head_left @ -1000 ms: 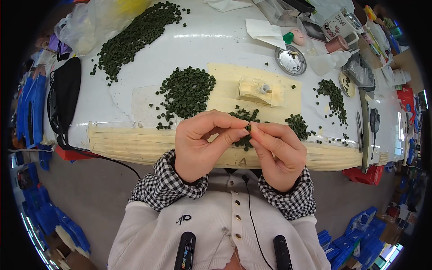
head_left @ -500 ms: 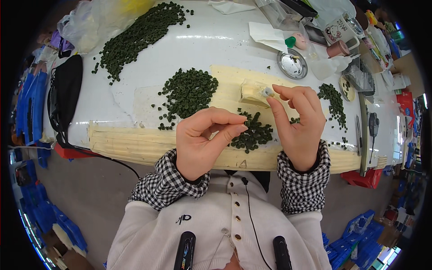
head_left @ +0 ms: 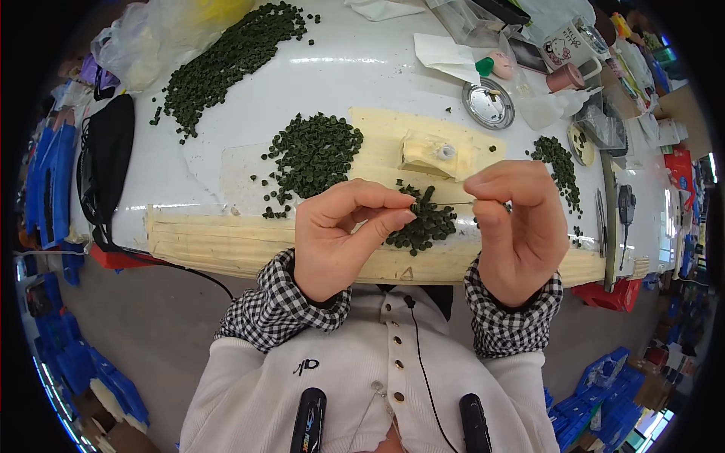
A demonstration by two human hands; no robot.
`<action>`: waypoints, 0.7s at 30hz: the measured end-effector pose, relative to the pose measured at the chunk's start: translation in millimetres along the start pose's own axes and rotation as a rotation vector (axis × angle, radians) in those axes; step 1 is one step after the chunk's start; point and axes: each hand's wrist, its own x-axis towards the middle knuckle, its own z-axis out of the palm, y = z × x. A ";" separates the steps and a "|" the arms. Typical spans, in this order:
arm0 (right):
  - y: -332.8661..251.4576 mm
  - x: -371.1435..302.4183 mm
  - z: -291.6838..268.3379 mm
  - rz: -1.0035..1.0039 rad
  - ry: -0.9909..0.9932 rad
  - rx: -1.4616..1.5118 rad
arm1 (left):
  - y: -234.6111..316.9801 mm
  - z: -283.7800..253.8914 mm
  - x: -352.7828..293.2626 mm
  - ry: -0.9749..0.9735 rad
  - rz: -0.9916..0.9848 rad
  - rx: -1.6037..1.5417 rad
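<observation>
My left hand (head_left: 340,238) pinches a small dark green bead (head_left: 417,202) between thumb and forefinger. My right hand (head_left: 517,226) pinches a thin needle or thread (head_left: 453,202) that runs straight toward that bead. Both hands hover above a small pile of green beads (head_left: 427,223) near the table's front edge. A larger pile of green beads (head_left: 313,155) lies just beyond my left hand. A cream block with a small metal piece on top (head_left: 430,153) sits behind the hands.
A long heap of green beads (head_left: 226,57) lies at the far left, another pile (head_left: 559,162) at the right. A round metal lid (head_left: 488,103), a mug (head_left: 568,49), a black pouch (head_left: 106,170), plastic bags and clutter ring the white table (head_left: 362,83).
My right hand reached out to the cream block, then came back down level with my left hand. A thin needle or thread now spans between both hands.
</observation>
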 end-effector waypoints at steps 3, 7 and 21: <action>3.0 -5.7 9.6 0.126 -0.023 0.225 | -0.4 0.6 2.3 -0.023 0.027 0.021; -0.9 -4.6 9.8 0.219 -0.189 0.272 | -1.4 0.4 1.0 -0.013 0.042 0.020; -1.4 -3.4 8.7 0.205 -0.173 0.257 | -1.5 0.3 1.2 -0.017 0.036 0.034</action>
